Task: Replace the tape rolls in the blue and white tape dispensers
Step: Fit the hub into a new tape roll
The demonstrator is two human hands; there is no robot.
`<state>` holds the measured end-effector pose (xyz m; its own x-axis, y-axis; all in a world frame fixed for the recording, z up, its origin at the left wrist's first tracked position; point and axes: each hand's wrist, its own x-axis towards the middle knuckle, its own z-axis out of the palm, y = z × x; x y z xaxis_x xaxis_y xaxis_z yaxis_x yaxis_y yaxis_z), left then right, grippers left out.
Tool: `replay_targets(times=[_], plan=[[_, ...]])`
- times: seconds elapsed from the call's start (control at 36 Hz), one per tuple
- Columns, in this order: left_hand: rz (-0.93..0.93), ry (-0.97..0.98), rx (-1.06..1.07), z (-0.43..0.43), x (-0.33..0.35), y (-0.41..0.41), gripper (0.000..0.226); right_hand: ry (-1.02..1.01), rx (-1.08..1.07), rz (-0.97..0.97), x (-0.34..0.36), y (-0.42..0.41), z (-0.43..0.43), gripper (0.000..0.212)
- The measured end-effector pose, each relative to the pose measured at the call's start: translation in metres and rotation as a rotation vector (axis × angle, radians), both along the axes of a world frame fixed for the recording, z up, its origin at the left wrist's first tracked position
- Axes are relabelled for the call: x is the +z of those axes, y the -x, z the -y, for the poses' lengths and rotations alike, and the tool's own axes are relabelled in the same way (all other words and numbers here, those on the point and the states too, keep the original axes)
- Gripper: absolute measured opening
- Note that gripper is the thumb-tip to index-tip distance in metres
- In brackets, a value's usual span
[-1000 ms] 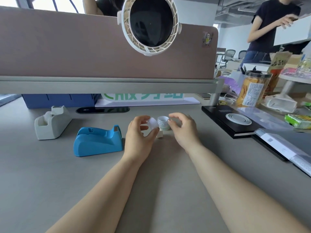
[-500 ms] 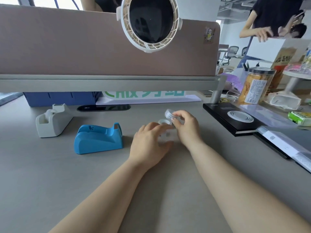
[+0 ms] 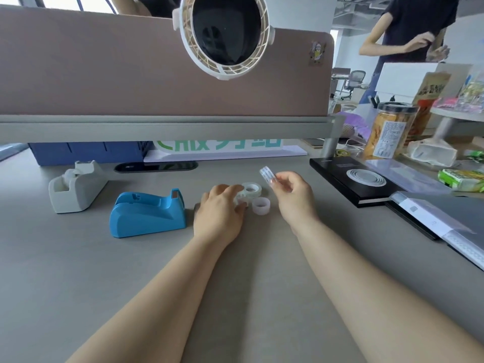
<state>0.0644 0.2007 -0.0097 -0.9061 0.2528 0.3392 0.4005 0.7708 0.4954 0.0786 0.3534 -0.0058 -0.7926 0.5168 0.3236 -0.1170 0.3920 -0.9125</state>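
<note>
A blue tape dispenser (image 3: 148,213) stands on the grey desk, left of my hands. Farther left and back is the white tape dispenser (image 3: 76,189) with a roll in it. My left hand (image 3: 220,213) lies palm down with its fingertips on a clear tape roll (image 3: 251,189) flat on the desk. A small white core ring (image 3: 260,205) rests just right of that hand. My right hand (image 3: 293,195) is raised a little above the desk and pinches another clear tape roll (image 3: 267,175) edge-on between thumb and fingers.
A black box (image 3: 351,182) and a folder with papers (image 3: 440,218) lie to the right, with a snack jar (image 3: 390,133) behind. A desk divider with a round white fan (image 3: 222,35) stands across the back. A person stands at the far right.
My right hand has lifted its clear roll up and to the right. My left hand has lowered to the desk and set down the core ring, now touching the flat roll.
</note>
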Motion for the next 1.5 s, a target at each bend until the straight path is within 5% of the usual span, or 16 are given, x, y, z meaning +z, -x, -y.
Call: replay_targets(times=[0.22,0.64,1.5], plan=[[-0.038,-0.113,0.034,0.007,0.002,-0.013,0.020,0.056,-0.009,-0.059,0.007,-0.020,0.011,0.005],[0.061,-0.796,0.048,0.090,0.009,-0.107,0.007,0.154,0.232,-0.032,0.004,-0.102,0.094,0.005],[0.097,-0.802,-0.126,0.093,0.012,-0.104,0.018,0.247,0.399,0.023,0.008,-0.116,0.105,0.012]])
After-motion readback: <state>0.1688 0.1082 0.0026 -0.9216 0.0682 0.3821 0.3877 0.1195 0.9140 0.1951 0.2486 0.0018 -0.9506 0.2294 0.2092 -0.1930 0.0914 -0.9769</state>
